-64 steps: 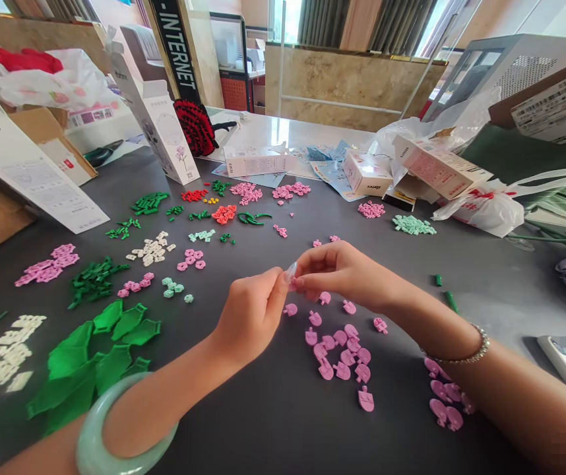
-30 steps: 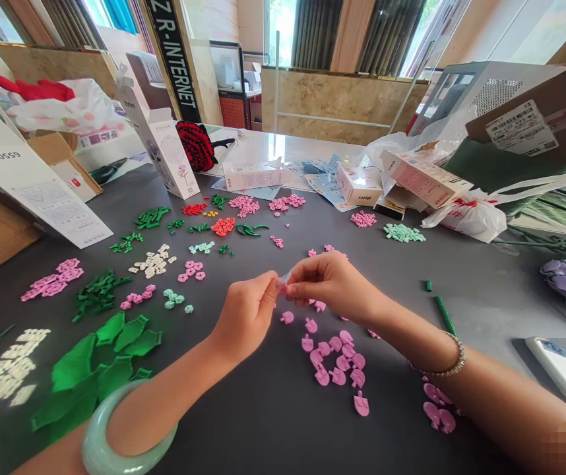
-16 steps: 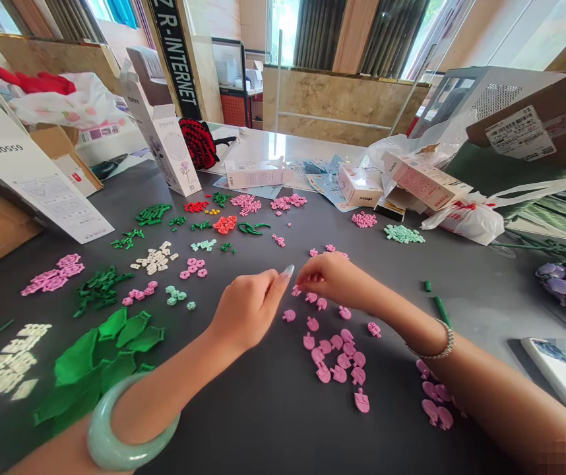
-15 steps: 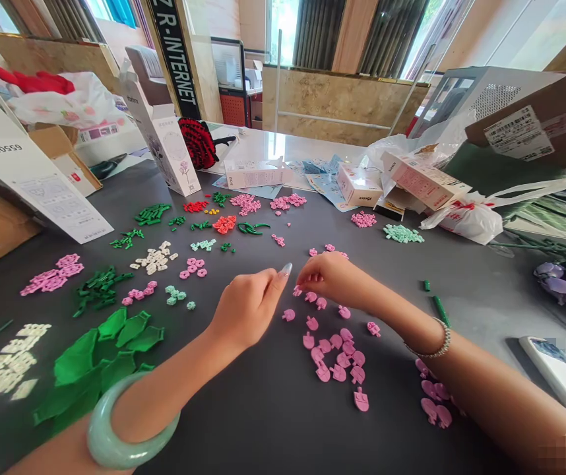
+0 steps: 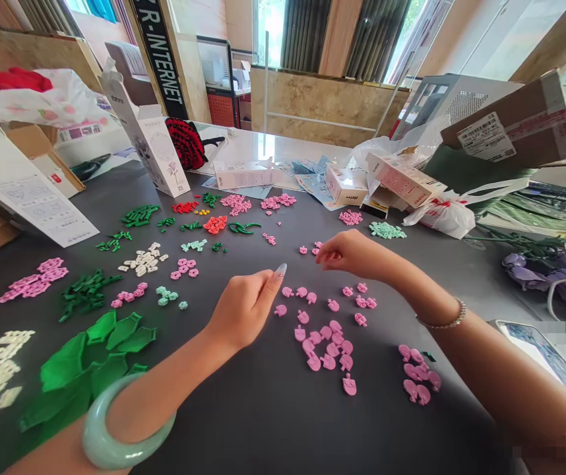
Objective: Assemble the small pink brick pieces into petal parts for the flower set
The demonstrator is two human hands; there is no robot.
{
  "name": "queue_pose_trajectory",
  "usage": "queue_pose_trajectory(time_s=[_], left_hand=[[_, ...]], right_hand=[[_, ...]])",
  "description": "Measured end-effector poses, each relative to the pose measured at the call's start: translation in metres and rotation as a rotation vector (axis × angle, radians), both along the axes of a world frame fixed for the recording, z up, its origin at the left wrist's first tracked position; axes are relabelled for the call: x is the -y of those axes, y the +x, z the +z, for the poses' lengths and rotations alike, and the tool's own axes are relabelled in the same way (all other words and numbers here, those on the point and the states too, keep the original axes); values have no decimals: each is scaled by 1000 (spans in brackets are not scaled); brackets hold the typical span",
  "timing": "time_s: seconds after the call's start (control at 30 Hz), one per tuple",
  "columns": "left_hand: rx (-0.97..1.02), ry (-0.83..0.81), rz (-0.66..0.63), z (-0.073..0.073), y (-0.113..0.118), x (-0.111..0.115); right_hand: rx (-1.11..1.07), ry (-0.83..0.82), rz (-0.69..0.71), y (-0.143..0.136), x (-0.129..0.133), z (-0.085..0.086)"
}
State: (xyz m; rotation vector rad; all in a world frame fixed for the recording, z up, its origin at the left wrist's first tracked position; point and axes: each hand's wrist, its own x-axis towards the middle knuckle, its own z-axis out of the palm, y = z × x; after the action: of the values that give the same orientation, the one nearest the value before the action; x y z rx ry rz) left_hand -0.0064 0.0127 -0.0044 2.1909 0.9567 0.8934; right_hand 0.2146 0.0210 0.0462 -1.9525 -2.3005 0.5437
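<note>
My left hand (image 5: 246, 305) is closed above the middle of the dark table, its thumb laid along the curled fingers; whatever it may hold is hidden. My right hand (image 5: 345, 254) hovers to the right and slightly farther away, fingers curled down beside small pink pieces (image 5: 316, 249). Its fingertips partly hide each other, so any held piece cannot be made out. Between and below the hands lie loose pink rounded pieces (image 5: 333, 305) and a denser cluster of them (image 5: 329, 362). Another pink group (image 5: 415, 372) lies near my right forearm.
Large green leaf pieces (image 5: 68, 363), cream pieces (image 5: 0, 369) and dark green pieces (image 5: 85, 290) lie at left. Small coloured piles (image 5: 215, 225) spread farther back. Boxes (image 5: 157, 148), a plastic bag (image 5: 448, 214) and purple flowers (image 5: 545, 270) stand or lie around the edges. A phone (image 5: 535, 349) is at right.
My right hand has moved right and slightly away from my left hand, uncovering pink pieces. My left hand keeps its closed shape. The whole view has shifted a little.
</note>
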Motion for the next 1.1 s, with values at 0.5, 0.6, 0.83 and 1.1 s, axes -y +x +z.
queue_pose_trajectory(time_s=[0.5, 0.6, 0.83, 1.1], left_hand=[[32, -97, -25, 2, 2, 5], [34, -117, -10, 1, 1, 5], [100, -155, -3, 2, 1, 4], [397, -219, 89, 0, 1, 1]], right_hand=[[134, -274, 103, 7, 9, -1], [-30, -155, 184, -2, 9, 4], [-882, -65, 86, -42, 5, -6], [-1238, -226, 81, -67, -10, -20]])
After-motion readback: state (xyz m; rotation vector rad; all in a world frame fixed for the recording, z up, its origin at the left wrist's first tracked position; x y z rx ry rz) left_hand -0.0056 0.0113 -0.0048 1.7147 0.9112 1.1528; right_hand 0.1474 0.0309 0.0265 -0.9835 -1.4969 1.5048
